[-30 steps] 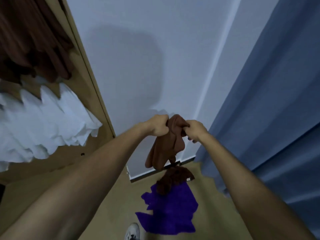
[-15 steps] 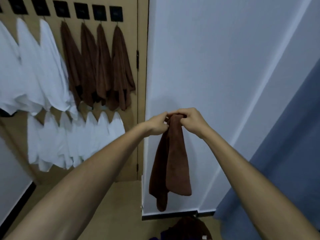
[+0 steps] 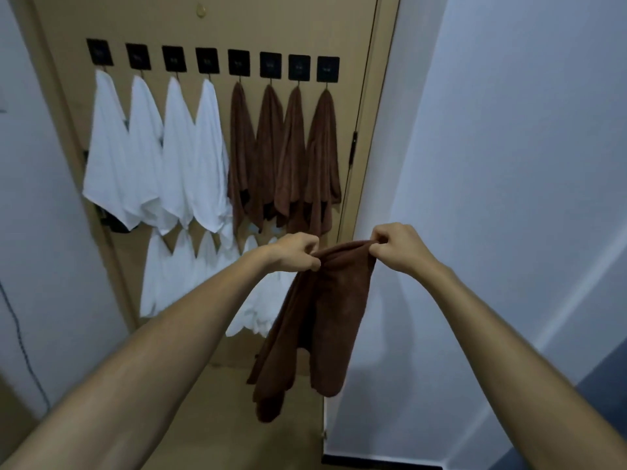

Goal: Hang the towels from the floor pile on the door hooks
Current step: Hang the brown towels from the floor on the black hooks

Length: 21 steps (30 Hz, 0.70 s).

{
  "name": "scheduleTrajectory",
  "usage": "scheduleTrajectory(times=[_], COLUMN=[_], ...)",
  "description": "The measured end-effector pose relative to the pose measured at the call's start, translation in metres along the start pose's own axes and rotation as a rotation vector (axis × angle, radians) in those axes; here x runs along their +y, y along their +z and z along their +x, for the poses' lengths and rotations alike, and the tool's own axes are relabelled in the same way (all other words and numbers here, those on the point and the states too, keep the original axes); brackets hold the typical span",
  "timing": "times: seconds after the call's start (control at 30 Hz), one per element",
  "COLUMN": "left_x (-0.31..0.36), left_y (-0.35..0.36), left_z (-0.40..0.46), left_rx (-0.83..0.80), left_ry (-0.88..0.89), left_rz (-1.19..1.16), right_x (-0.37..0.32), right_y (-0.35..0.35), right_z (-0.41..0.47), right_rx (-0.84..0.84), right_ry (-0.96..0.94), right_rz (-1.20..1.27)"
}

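Both hands pinch the top edge of a brown towel (image 3: pixel 325 320): left hand (image 3: pixel 294 251) at one corner, right hand (image 3: pixel 395 247) at the other. It hangs between them before the door (image 3: pixel 217 25), below eight filled hooks (image 3: pixel 239 62).

Both forearms are stretched forward and raised. The left hand (image 3: pixel 294 251) and right hand (image 3: pixel 397 247) are held level, near each other, fingers curled in a pinch.

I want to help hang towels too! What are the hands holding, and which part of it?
Both hands, left hand and right hand, pinch the top edge of one brown towel; the rest hangs down.
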<state>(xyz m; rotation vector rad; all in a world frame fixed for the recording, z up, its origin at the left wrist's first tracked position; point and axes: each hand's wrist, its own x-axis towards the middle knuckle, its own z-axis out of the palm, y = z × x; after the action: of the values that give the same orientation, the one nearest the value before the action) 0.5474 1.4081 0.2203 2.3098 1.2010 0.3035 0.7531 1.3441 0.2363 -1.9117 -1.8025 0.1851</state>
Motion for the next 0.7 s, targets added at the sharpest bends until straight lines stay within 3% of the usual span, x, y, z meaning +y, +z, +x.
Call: scheduleTrajectory(times=[0.13, 0.27, 0.5, 0.7], left_x=[-0.020, -0.028, -0.064, -0.100], left_y=[-0.021, -0.040, -0.072, -0.082], left_z=[-0.005, -0.006, -0.010, -0.021], left_rx=[0.076, 0.110, 0.185, 0.014], left_ry=[0.035, 0.099, 0.092, 0.012], left_rz=[-0.091, -0.105, -0.031, -0.133], right_x=[-0.028, -0.069, -0.118, -0.139], right_y=[0.016, 0.034, 0.064, 0.080], right_z=[0.015, 0.025, 0.051, 0.065], right_rx=[-0.101, -0.242, -0.069, -0.022], right_ry=[0.057, -0.008, -0.038, -0.035], right_rz=[0.010, 0.328, 0.421, 0.454])
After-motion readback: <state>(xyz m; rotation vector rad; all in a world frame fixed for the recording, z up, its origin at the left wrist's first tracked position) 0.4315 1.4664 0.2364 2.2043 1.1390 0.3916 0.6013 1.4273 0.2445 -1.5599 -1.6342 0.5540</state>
